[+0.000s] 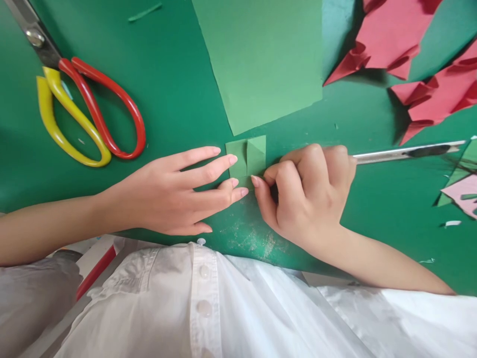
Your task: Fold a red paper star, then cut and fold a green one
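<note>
A small folded piece of light green paper (246,155) lies on the dark green mat (175,99). My left hand (175,191) rests flat on the mat, fingers stretched out, with the fingertips pressing the paper's left edge. My right hand (307,191) is curled in a fist around a thin silver tool (406,152) that sticks out to the right. Its thumb tip touches the paper's lower right corner. The tool's working end is hidden inside the fist.
Scissors (80,107) with one red and one yellow handle lie at the upper left. A larger light green sheet (261,59) lies just beyond the small piece. Red paper pieces (421,54) are at the upper right, scraps (462,191) at the right edge.
</note>
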`<action>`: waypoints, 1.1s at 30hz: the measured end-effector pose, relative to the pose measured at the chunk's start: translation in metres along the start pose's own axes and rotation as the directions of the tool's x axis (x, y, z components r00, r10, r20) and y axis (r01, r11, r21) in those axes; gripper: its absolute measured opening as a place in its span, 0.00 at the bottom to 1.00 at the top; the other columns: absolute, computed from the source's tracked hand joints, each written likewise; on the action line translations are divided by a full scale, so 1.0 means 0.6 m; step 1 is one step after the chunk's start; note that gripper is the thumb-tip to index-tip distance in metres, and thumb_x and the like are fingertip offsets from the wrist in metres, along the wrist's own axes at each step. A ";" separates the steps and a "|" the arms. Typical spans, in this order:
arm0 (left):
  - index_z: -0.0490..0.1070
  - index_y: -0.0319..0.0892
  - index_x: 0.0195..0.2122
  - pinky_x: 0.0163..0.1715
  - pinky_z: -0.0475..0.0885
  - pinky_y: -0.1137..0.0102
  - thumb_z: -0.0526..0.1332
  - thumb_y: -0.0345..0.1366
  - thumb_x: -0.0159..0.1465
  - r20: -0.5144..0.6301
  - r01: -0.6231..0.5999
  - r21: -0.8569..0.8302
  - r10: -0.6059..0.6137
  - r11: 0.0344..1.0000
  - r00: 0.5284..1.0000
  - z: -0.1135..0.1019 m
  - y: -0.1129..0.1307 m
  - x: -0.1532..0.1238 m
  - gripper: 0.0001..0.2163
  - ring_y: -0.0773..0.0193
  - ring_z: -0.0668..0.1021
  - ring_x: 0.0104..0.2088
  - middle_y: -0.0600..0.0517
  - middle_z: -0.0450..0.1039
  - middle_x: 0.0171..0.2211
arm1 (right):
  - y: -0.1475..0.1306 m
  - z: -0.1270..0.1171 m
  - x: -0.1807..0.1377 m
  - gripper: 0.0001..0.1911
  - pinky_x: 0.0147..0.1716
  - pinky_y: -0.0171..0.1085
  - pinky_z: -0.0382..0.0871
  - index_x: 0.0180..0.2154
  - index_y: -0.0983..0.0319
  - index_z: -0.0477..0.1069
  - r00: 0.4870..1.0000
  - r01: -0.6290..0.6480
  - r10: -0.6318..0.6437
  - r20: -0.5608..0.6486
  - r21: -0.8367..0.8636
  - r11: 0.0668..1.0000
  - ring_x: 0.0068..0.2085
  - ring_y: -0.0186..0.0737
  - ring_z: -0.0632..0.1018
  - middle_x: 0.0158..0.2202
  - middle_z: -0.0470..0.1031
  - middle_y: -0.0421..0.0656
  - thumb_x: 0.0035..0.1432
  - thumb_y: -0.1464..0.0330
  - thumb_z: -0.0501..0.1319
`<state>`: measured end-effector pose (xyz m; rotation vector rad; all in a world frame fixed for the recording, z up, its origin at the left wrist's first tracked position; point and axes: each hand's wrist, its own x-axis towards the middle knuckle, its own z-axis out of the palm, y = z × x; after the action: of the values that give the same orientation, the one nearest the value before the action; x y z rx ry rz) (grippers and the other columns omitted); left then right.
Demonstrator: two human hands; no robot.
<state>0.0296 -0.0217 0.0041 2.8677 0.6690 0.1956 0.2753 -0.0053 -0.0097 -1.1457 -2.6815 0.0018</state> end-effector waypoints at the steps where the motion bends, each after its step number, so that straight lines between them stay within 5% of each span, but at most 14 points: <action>1: 0.65 0.37 0.62 0.63 0.73 0.56 0.56 0.55 0.68 0.000 0.001 0.000 -0.001 1.000 1.000 0.000 0.000 0.000 0.30 0.53 0.73 0.61 0.52 0.75 0.52 | 0.001 0.001 0.000 0.14 0.34 0.42 0.53 0.28 0.60 0.65 1.000 -0.003 0.003 -0.004 0.007 1.000 0.33 0.43 0.65 0.29 0.70 0.47 0.65 0.61 0.56; 11: 0.66 0.39 0.61 0.62 0.73 0.56 0.56 0.55 0.68 -0.009 0.000 -0.001 0.000 1.000 1.000 0.001 0.001 0.000 0.29 0.53 0.73 0.60 0.53 0.75 0.52 | 0.018 -0.002 0.000 0.08 0.35 0.43 0.56 0.31 0.61 0.68 1.000 -0.010 0.015 -0.012 0.337 0.941 0.32 0.43 0.69 0.29 0.71 0.45 0.62 0.65 0.59; 21: 0.66 0.39 0.61 0.63 0.72 0.58 0.55 0.56 0.67 0.013 0.004 -0.004 -0.004 1.000 1.000 -0.002 0.000 0.002 0.30 0.55 0.73 0.60 0.52 0.75 0.52 | 0.010 -0.010 -0.011 0.10 0.41 0.52 0.57 0.31 0.60 0.65 0.991 -0.123 0.110 0.070 0.212 0.969 0.45 0.58 0.71 0.38 0.71 0.51 0.61 0.63 0.63; 33: 0.67 0.39 0.60 0.62 0.73 0.57 0.54 0.52 0.69 -0.007 0.026 -0.040 -0.026 0.999 1.000 -0.001 -0.001 0.002 0.26 0.55 0.74 0.60 0.52 0.77 0.51 | -0.002 0.000 -0.019 0.07 0.44 0.52 0.58 0.38 0.62 0.66 0.984 -0.152 0.141 0.108 0.106 0.983 0.52 0.58 0.68 0.49 0.68 0.55 0.63 0.65 0.53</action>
<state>0.0304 -0.0204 0.0045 2.8200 0.6959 0.2138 0.2821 -0.0147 -0.0117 -1.3367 -2.6352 0.2391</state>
